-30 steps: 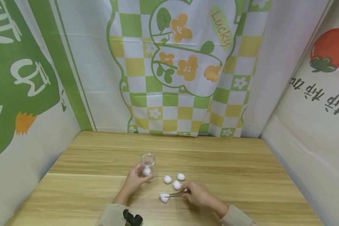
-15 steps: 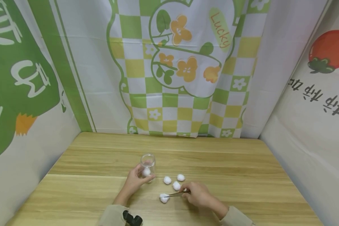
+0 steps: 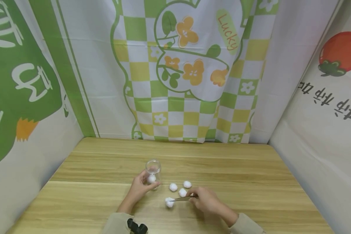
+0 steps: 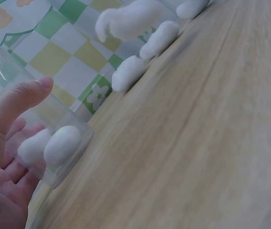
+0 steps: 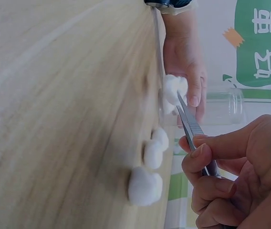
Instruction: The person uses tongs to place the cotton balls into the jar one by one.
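Pinching a pair of metal tweezers [image 5: 194, 127] between the thumb and curled fingers, the right hand [image 3: 205, 200] holds one white cotton ball [image 3: 169, 202] at the tips, raised just above the wooden table [image 3: 222, 169]. The left hand [image 3: 139, 189] clasps a clear jar [image 3: 153, 171], thumb on the near side and fingers curled round the far side. The jar stands upright on the table with its mouth uncovered, and the left wrist view shows two cotton balls [image 4: 62, 146] inside, side by side near the bottom. Three loose cotton balls [image 3: 173, 187] lie close together on the table — between the jar and the right hand, just beyond the tweezers. A black device [image 3: 137, 226] sits by the left sleeve [image 3: 117, 224]; behind the table hangs a green-and-yellow checked cloth [image 3: 190, 117].
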### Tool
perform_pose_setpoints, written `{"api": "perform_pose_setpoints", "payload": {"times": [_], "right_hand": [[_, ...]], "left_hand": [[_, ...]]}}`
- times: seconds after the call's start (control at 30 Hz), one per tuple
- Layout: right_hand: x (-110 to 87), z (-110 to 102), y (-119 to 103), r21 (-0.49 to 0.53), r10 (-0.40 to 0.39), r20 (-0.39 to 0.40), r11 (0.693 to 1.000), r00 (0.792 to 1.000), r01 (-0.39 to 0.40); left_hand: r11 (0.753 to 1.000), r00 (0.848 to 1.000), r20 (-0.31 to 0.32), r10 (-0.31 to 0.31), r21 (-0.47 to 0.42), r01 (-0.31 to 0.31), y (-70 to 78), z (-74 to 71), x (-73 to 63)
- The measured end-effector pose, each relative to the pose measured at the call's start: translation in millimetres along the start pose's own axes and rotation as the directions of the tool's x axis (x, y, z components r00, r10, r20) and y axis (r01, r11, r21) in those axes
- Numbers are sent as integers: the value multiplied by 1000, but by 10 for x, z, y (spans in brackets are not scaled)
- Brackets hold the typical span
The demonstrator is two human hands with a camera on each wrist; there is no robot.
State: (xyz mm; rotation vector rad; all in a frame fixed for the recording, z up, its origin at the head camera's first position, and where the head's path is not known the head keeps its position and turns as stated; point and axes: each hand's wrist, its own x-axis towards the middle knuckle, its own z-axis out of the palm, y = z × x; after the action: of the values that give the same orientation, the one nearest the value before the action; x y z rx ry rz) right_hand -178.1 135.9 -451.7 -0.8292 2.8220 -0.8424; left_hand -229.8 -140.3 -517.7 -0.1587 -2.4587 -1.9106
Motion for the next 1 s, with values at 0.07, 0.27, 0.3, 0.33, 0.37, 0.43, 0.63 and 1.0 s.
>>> {"api": "perform_pose_setpoints", "payload": {"times": [0.07, 0.27, 0.3, 0.33, 0.37, 0.43, 0.63, 1.0], "right_hand": [[-1, -29, -23, 29, 28, 9, 999, 1000, -28], [12, -93, -83, 34, 70, 21, 997, 997, -71], [18, -98, -84, 31, 67, 19, 997, 998, -68], [26, -103, -86, 26, 65, 13, 998, 998, -65], [33, -107, -87, 23, 65, 8, 998, 998, -65], [45, -116, -90, 22, 53, -3, 998, 999, -53], [52, -167, -123, 39, 25, -15, 999, 1000, -24], [81, -254, -138, 35, -12, -42, 999, 999, 14]], "left_hand": [[1000, 1000, -4, 0, 5, 0, -1, 3, 1], [1000, 1000, -11, -6, -6, 6, -8, 10, 9], [1000, 1000, -12, -3, -6, 3, -9, 10, 9], [1000, 1000, -14, 1, -4, -1, -9, 10, 8], [1000, 1000, -13, 3, -2, -3, -10, 10, 6], [1000, 1000, -11, 7, -1, -7, -12, 9, 5], [1000, 1000, -2, 15, -9, -15, 0, 4, -8], [1000, 1000, 0, 15, -18, -15, 18, 3, -18]]}}
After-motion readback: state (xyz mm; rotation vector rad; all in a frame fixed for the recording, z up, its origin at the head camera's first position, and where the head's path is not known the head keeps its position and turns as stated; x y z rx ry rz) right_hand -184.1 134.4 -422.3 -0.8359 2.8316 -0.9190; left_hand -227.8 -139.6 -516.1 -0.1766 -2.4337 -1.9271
